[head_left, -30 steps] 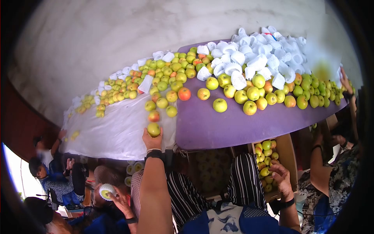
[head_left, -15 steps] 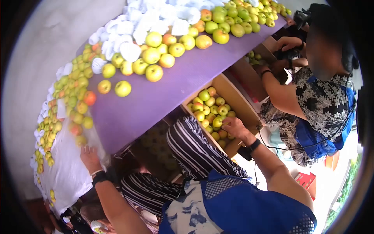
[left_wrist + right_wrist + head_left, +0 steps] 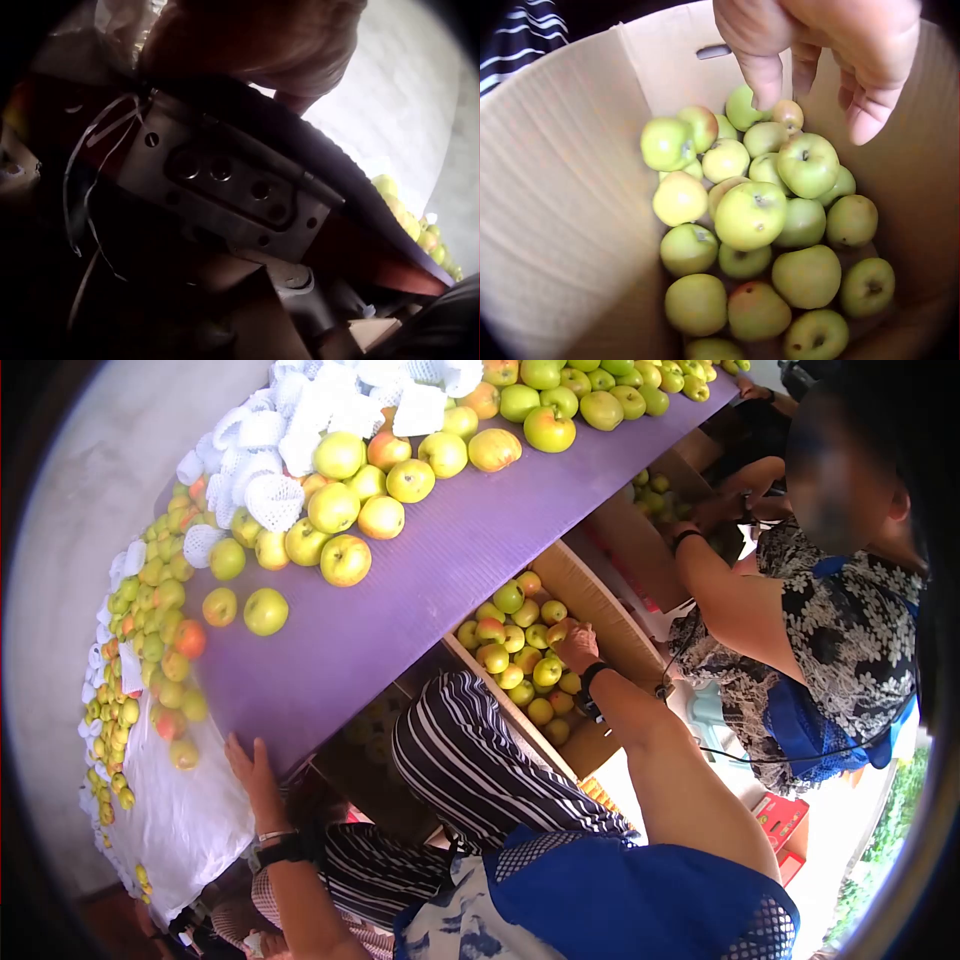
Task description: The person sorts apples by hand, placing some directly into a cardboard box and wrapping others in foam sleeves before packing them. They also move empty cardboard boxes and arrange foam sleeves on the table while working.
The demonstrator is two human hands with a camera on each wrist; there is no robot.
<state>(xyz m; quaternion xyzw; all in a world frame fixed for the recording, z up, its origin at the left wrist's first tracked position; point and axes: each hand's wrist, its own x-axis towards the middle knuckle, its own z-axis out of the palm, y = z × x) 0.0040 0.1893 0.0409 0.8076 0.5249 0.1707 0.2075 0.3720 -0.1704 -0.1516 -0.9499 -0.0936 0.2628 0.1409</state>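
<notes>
In the head view, my right hand [image 3: 577,647] reaches down into a cardboard box [image 3: 610,600] of green-yellow apples [image 3: 547,671]. The right wrist view shows its fingers bent loosely downward over the pile, with nothing between them. A blushed green apple [image 3: 808,165] lies on top of the heap just below the fingertips. My left hand [image 3: 258,785] rests at the front edge of the purple-covered table [image 3: 400,605], fingers spread and fairly straight. The left wrist view has that hand [image 3: 262,45] over the table edge, above a metal hinge plate [image 3: 225,180].
Apples and white foam net sleeves [image 3: 275,500] are heaped along the table's far side. White plastic sheeting [image 3: 190,810] covers its left part. To the right, another person [image 3: 740,600] works at a second box [image 3: 635,545]. My striped trouser legs [image 3: 470,750] are beside the near box.
The view has swung rightward. My left hand has let go of an apple on the sheeting and drawn back to the table edge. My right hand has moved into the box.
</notes>
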